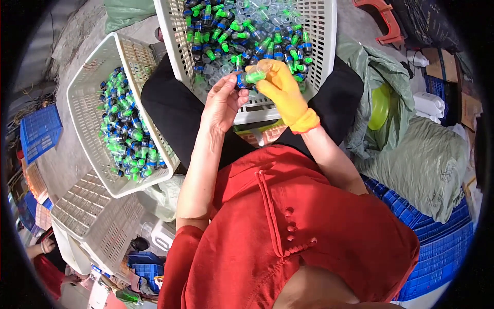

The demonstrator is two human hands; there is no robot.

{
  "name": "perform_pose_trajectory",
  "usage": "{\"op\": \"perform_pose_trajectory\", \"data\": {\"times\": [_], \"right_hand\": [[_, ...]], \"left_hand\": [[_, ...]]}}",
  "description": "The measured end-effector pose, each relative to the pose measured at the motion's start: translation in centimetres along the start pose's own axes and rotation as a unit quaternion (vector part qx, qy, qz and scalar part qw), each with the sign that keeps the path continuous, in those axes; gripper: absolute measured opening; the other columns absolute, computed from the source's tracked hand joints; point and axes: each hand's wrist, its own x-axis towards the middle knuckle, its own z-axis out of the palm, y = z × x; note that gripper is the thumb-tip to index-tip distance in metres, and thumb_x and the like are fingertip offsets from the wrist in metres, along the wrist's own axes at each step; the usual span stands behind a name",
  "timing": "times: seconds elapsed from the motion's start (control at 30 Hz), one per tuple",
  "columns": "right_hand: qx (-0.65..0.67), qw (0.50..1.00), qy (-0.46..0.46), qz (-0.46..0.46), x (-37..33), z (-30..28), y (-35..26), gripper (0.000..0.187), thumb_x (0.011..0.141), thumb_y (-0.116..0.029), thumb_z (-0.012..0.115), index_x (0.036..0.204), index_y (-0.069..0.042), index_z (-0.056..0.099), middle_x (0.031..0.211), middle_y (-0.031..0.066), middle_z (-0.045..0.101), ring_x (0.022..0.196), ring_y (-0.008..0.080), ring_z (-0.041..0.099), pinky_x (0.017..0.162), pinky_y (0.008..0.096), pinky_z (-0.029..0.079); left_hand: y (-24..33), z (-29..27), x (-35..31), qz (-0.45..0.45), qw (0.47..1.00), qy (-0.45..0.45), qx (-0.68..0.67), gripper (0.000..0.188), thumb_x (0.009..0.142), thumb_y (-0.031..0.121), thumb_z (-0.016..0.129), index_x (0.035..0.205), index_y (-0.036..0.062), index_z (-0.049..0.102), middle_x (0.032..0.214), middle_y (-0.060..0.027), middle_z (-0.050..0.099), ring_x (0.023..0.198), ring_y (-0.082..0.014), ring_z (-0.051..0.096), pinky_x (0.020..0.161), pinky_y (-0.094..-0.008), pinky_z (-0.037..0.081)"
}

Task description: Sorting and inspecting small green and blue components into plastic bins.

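Note:
Between my two hands is a small dark bottle with a blue band and a green top [254, 76]; a clear cap covers or sits against its green end. My bare left hand [221, 103] pinches the dark and blue end. On my right hand [284, 95] is a yellow glove, its fingers closed around the green, clear-capped end. Just beyond my hands stands a white slatted basket [172, 44], holding many similar green-topped bottles [242, 36] and loose clear caps [267, 13].
At my left, a second white basket [85, 98] holds more bottles [126, 129]. Blue crates [437, 257] and green-grey woven sacks [411, 165] lie to the right. Lower left are empty-looking white baskets [110, 221], a blue crate [146, 268] and part of another person [47, 247].

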Motion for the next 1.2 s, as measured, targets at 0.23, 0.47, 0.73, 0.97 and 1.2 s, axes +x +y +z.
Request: {"op": "perform_pose_trajectory", "data": {"times": [0.23,0.47,0.73,0.97,1.2], "right_hand": [[-0.463,0.872,-0.128,-0.096,0.2,0.3,-5.5,0.043,0.082,-0.007,0.065,0.123,-0.006,0.05,0.114,0.0079,0.06,0.093,0.0191,0.062,0.078,0.0288,0.05],[-0.528,0.83,-0.157,-0.083,-1.7,-0.2,-4.6,0.041,0.081,-0.017,0.069,0.116,-0.007,0.051,0.106,0.0075,0.062,0.08,0.0243,0.063,0.064,0.0331,0.049],[-0.539,0.791,-0.265,-0.119,-0.7,1.3,-6.0,0.04,0.082,-0.023,0.069,0.114,-0.007,0.052,0.099,0.0086,0.063,0.075,0.0285,0.062,0.064,0.0342,0.049],[-0.591,0.754,-0.272,0.094,-0.8,0.2,-3.7,0.048,0.082,-0.027,0.069,0.121,-0.007,0.049,0.099,0.0083,0.063,0.076,0.0277,0.061,0.066,0.0325,0.048],[-0.489,0.836,-0.232,0.086,7.1,-1.2,-1.6,0.051,0.081,-0.033,0.065,0.122,-0.01,0.047,0.103,0.0125,0.065,0.081,0.0341,0.065,0.068,0.0415,0.051]], "left_hand": [[0.4,-0.4,-1.5,0.024,0.998,-0.014,0.053,0.028,0.092,0.012,0.062,0.115,-0.002,0.054,0.09,-0.0108,0.062,0.065,-0.0153,0.062,0.059,-0.0242,0.054],[0.3,2.1,-3.9,0.039,0.983,-0.027,0.179,0.02,0.094,0.011,0.06,0.112,0.003,0.055,0.089,-0.0089,0.06,0.07,-0.0159,0.061,0.059,-0.0236,0.051],[3.3,0.4,-1.6,0.004,0.828,-0.268,0.492,0.033,0.085,0.012,0.066,0.111,0.0018,0.049,0.085,-0.0126,0.061,0.064,-0.021,0.063,0.058,-0.0302,0.052],[1.7,2.7,-0.7,0.132,0.478,-0.118,0.86,0.032,0.08,0.014,0.062,0.104,-0.0005,0.046,0.075,-0.0153,0.063,0.057,-0.0274,0.062,0.053,-0.0372,0.051],[2.7,0.0,5.9,0.359,0.383,0.007,0.851,0.013,0.079,0.01,0.055,0.09,0.0039,0.051,0.063,-0.0083,0.057,0.047,-0.0225,0.055,0.042,-0.0361,0.046]]}}
